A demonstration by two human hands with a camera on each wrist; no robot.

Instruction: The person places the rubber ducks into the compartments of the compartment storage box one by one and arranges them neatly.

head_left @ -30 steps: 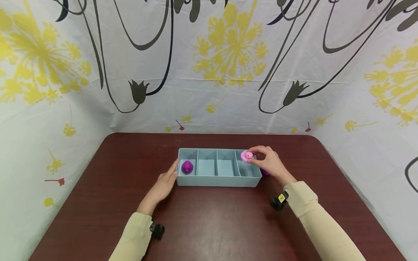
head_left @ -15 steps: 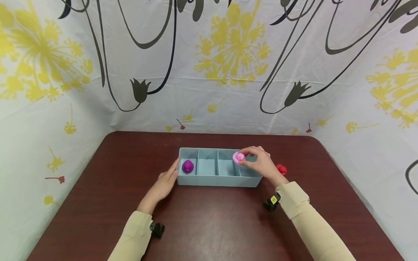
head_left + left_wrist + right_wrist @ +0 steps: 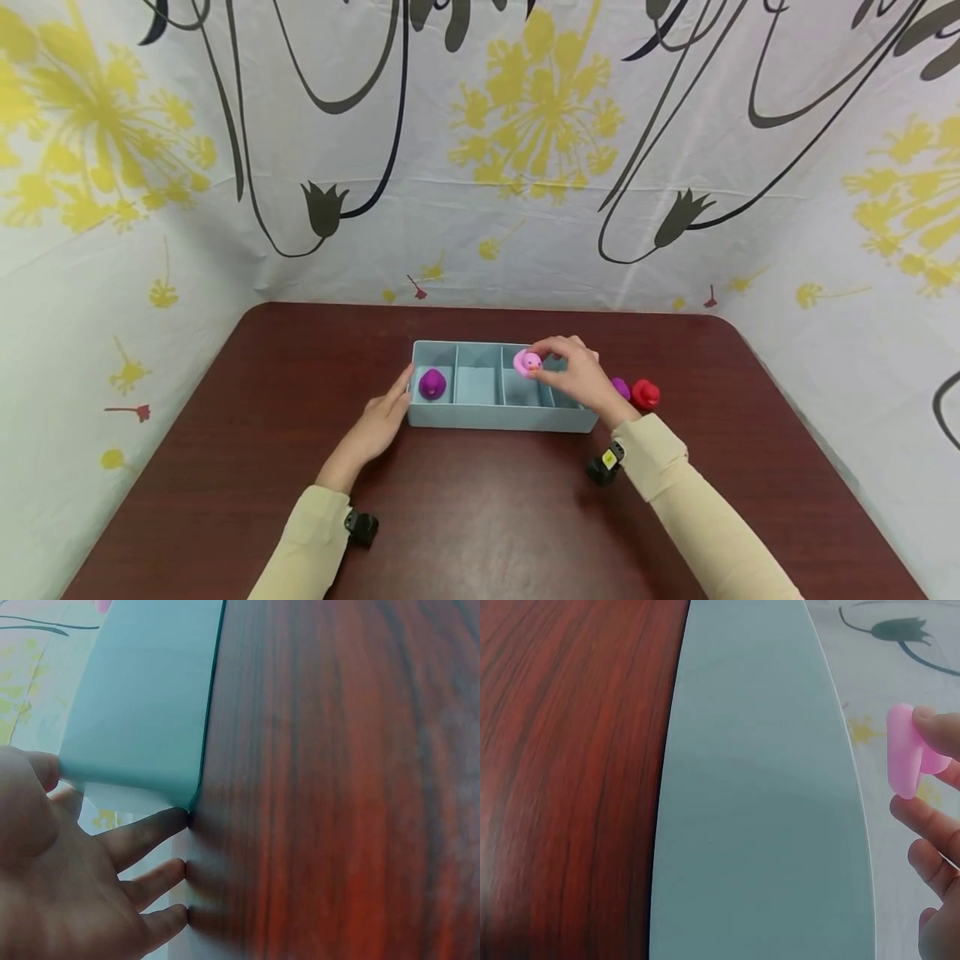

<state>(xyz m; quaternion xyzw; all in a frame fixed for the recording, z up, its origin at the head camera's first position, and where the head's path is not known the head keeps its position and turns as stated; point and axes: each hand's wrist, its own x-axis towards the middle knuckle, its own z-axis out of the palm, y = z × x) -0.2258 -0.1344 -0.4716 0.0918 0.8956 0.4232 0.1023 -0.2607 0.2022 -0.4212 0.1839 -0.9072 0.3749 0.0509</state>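
Note:
A pale blue box (image 3: 495, 417) with several compartments in a row stands on the table. My right hand (image 3: 577, 375) pinches a small pink duck (image 3: 527, 362) between thumb and fingers, held over the third compartment from the left; the right wrist view shows the pink duck (image 3: 906, 750) above the box's rim. A purple duck (image 3: 432, 383) sits in the leftmost compartment. My left hand (image 3: 378, 417) rests against the box's left end with fingers straight. In the left wrist view, the left hand (image 3: 82, 862) has its fingers spread, fingertips at the box's end wall and the tabletop.
Right of the box lie a red toy (image 3: 645, 394) and a second purple toy (image 3: 621, 387), partly hidden by my right hand. The dark wood table (image 3: 480, 508) ends at a white patterned cloth (image 3: 420, 150) behind and at both sides.
My right hand has carried the pink duck leftward from the rightmost compartment to over the third one. The red and purple toys beside the box have come into view. The left hand stays put.

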